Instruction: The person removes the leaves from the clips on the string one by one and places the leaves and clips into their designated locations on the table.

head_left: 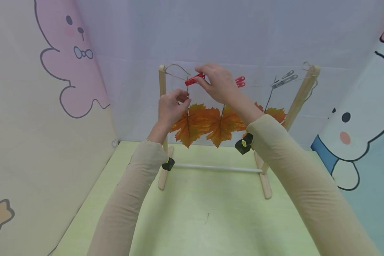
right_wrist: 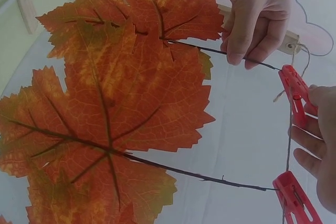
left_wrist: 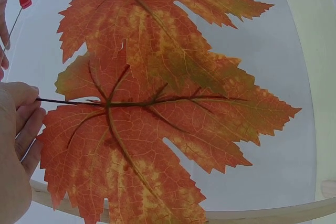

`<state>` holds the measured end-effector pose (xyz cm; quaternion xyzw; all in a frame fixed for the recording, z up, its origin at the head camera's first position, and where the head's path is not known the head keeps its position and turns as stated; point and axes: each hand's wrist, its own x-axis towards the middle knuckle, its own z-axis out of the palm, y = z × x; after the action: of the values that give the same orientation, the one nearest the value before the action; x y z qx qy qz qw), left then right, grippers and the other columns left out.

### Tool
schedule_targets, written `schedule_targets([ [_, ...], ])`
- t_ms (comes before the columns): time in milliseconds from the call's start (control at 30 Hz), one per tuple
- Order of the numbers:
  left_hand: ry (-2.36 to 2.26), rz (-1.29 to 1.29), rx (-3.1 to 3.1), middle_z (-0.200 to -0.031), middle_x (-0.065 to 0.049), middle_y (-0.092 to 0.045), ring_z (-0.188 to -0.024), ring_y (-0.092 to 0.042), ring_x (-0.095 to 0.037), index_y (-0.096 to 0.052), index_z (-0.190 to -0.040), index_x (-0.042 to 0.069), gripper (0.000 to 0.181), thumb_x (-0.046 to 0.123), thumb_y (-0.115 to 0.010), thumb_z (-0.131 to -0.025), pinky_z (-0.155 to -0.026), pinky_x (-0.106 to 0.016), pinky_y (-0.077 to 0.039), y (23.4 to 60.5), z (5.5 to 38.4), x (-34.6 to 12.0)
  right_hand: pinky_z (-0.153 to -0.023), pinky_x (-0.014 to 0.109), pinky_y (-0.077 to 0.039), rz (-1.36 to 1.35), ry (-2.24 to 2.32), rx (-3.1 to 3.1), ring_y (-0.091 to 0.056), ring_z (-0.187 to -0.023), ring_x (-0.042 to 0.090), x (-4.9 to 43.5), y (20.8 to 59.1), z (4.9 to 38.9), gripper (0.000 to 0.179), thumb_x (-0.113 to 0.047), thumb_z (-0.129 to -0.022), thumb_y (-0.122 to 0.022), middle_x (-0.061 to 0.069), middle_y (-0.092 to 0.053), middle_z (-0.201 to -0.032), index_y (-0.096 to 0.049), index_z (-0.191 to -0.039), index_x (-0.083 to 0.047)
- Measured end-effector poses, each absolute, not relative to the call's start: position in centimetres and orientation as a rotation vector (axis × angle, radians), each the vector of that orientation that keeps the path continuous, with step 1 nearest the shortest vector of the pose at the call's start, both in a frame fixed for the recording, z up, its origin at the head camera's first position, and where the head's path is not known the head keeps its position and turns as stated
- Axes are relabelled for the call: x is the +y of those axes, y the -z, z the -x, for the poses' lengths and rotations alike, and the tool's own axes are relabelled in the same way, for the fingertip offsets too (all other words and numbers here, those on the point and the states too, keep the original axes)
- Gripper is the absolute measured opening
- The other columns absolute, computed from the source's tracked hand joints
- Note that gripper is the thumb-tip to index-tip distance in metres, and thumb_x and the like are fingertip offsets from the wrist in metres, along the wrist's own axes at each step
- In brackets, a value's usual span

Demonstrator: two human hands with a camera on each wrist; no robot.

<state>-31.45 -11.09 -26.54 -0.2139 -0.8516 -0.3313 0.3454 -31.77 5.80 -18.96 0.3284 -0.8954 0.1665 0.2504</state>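
At the left end of a thin twine line, my right hand (head_left: 219, 81) pinches a red clothespin (head_left: 194, 79) by its handles. Its nose sits on the twine at the top of a dark leaf stem (right_wrist: 210, 50). My left hand (head_left: 172, 105) pinches that stem below the clothespin, between thumb and fingers. From the stem hangs an orange maple leaf (left_wrist: 126, 129), beside a second orange leaf (head_left: 220, 124). Another red clothespin (right_wrist: 295, 199) holds the second leaf's stem on the line. A third leaf (head_left: 276, 114) hangs at the right, partly behind my right forearm.
A grey clothespin (head_left: 284, 80) grips the third stem. The twine runs between two wooden posts (head_left: 302, 94) on wooden feet, joined low by a white rod (head_left: 216, 167). The stand is on a pale green table (head_left: 192, 202), with printed cloth walls around it.
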Motion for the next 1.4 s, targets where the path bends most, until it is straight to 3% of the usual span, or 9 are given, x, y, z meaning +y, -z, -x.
schedule_targets([
  [667,0.913,0.565,-2.212,-0.082,-0.012,-0.069,-0.072,-0.065,-0.020,-0.066,-0.089,-0.002,0.014,0.009,-0.065,-0.082,-0.067,-0.029,-0.052,26.8,31.4,-11.0,-0.085,0.030,-0.049,-0.924,-0.813,-2.375,-0.062,-0.093,0.023,5.7,19.1,32.0,0.030,-0.012,-0.085,-0.062,0.015,-0.065,-0.105,-0.064,-0.111,0.002],
  [1400,0.917,0.553,-2.225,-0.081,-0.011,-0.069,-0.069,-0.064,-0.019,-0.066,-0.089,-0.001,0.012,0.009,-0.064,-0.083,-0.066,-0.029,-0.051,27.6,31.2,-11.6,-0.077,0.024,-0.051,-0.789,-0.981,-2.221,-0.066,-0.085,0.017,5.4,18.7,31.4,0.023,-0.013,-0.080,-0.067,0.013,-0.069,-0.092,-0.069,-0.097,0.002],
])
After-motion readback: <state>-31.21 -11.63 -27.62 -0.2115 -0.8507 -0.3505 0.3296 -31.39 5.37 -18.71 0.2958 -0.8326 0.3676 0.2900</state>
